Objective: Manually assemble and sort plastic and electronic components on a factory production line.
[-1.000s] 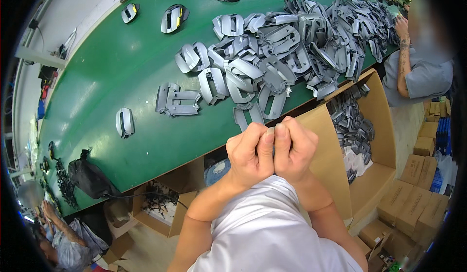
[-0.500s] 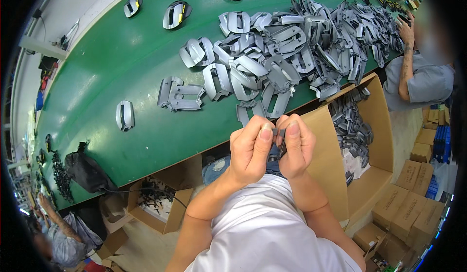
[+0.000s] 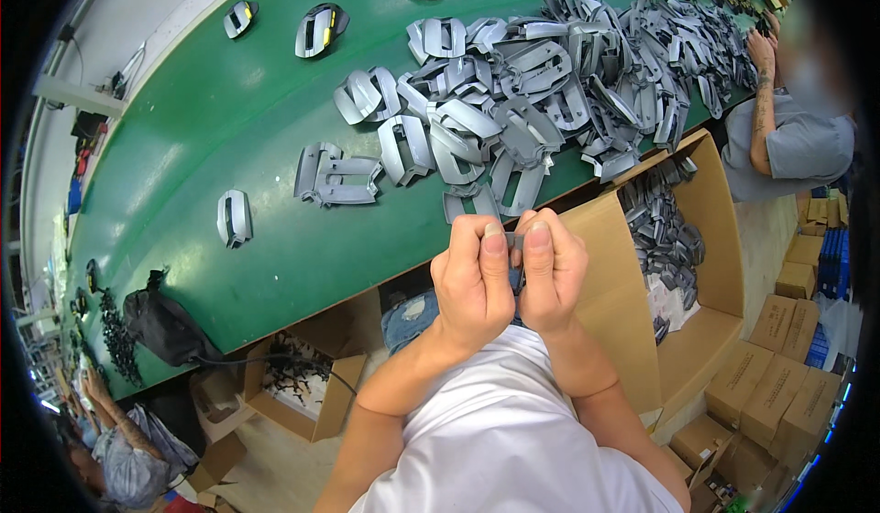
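Observation:
My left hand (image 3: 472, 279) and my right hand (image 3: 552, 270) are held close together in front of my chest, just off the table's near edge. Both have their fingers curled and thumbs pressed down on a small dark grey plastic part (image 3: 515, 241). Most of that part is hidden by the fingers. Beyond them, a grey shell with a rectangular opening (image 3: 456, 206) lies at the table edge, beside a large heap of silver-grey plastic shells (image 3: 568, 73). One silver shell (image 3: 235, 219) lies apart at the left.
The green table (image 3: 183, 174) carries black-and-yellow mouse-shaped assemblies (image 3: 321, 30) along its far side. A cardboard box (image 3: 632, 302) of grey parts stands at my right. A black bag (image 3: 160, 319) and another open box (image 3: 312, 398) are at the left. Co-workers sit on both sides.
Both hands have shifted slightly left, still gripping the grey part, with thumbs now closer together over it. The co-worker's hand at the right has moved a little.

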Tool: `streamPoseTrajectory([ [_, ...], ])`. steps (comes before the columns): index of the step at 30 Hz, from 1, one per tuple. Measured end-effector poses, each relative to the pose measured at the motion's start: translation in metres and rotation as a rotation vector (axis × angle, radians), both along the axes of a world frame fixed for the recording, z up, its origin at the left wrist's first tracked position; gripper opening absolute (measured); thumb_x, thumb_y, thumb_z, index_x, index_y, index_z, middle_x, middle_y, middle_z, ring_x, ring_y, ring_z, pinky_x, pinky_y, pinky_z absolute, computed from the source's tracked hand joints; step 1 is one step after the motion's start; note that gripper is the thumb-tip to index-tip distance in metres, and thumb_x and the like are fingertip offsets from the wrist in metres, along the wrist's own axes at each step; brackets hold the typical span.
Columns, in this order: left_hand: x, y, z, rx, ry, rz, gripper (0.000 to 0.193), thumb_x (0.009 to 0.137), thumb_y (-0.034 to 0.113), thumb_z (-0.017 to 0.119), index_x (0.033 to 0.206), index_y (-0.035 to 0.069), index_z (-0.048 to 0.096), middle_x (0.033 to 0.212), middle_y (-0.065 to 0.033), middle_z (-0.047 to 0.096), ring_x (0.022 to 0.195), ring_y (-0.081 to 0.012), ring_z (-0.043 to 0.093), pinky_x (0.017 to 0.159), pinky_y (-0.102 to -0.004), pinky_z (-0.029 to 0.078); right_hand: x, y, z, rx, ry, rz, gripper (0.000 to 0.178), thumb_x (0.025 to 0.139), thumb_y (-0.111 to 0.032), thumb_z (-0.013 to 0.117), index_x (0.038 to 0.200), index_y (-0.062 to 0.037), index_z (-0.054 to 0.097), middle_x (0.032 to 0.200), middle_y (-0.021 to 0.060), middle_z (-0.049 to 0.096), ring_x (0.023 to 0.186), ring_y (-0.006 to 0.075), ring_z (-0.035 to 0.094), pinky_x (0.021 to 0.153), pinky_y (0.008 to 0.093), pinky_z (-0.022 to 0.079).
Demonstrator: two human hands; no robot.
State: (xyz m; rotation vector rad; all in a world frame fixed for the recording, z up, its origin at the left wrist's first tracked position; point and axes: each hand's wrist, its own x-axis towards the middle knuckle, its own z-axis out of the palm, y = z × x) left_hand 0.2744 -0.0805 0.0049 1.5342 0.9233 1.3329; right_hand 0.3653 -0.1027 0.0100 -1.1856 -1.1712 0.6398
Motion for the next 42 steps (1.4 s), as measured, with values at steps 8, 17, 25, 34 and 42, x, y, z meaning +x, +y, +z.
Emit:
streamPoseTrajectory([
  [8,-0.004,0.005,-0.003,0.246,0.078,0.046,0.02,0.096,0.015,0.041,0.084,-0.001,0.046,0.059,-0.0029,0.051,0.046,-0.0064,0.044,0.043,-0.021,0.037,-0.004,-0.003,0.002,-0.003,-0.046,0.006,0.029,0.094,-0.014,0.042,0.069,-0.0005,0.043,0.056,0.0058,0.043,0.045,0.0132,0.04,0.043,0.0265,0.032],
  [17,-0.002,-0.002,-0.006,0.037,-0.032,-0.038,0.023,0.097,0.018,0.04,0.082,0.001,0.046,0.057,-0.0023,0.049,0.046,-0.0051,0.042,0.042,-0.0204,0.034,-0.002,-0.004,-0.007,0.049,0.014,-0.026,0.032,0.096,-0.016,0.039,0.068,-0.0005,0.043,0.056,0.0045,0.043,0.047,0.0109,0.04,0.043,0.0255,0.031],
  [25,-0.002,0.002,-0.002,-0.007,-0.021,-0.05,0.022,0.096,0.017,0.04,0.082,0.001,0.046,0.055,-0.0006,0.048,0.045,-0.0045,0.039,0.041,-0.0208,0.031,-0.003,-0.001,-0.008,0.068,-0.047,-0.036,0.03,0.095,-0.013,0.041,0.067,-0.0009,0.042,0.055,0.0048,0.043,0.045,0.0119,0.038,0.042,0.0262,0.03],
  [34,-0.002,0.002,-0.007,0.049,-0.054,-0.048,0.023,0.096,0.017,0.041,0.081,0.001,0.046,0.055,-0.0007,0.047,0.045,-0.0049,0.041,0.042,-0.0201,0.033,-0.002,0.0,-0.009,0.074,0.03,0.003,0.03,0.095,-0.015,0.041,0.068,-0.0014,0.042,0.055,0.0036,0.041,0.046,0.0108,0.036,0.043,0.0258,0.03],
  [42,-0.003,0.004,-0.005,0.013,-0.046,-0.056,0.022,0.096,0.016,0.041,0.081,0.001,0.046,0.056,-0.0012,0.048,0.045,-0.0043,0.04,0.041,-0.0206,0.033,-0.003,0.001,-0.011,0.063,0.012,-0.007,0.031,0.095,-0.015,0.041,0.068,-0.0015,0.042,0.055,0.0041,0.042,0.047,0.0108,0.037,0.043,0.0254,0.03],
])
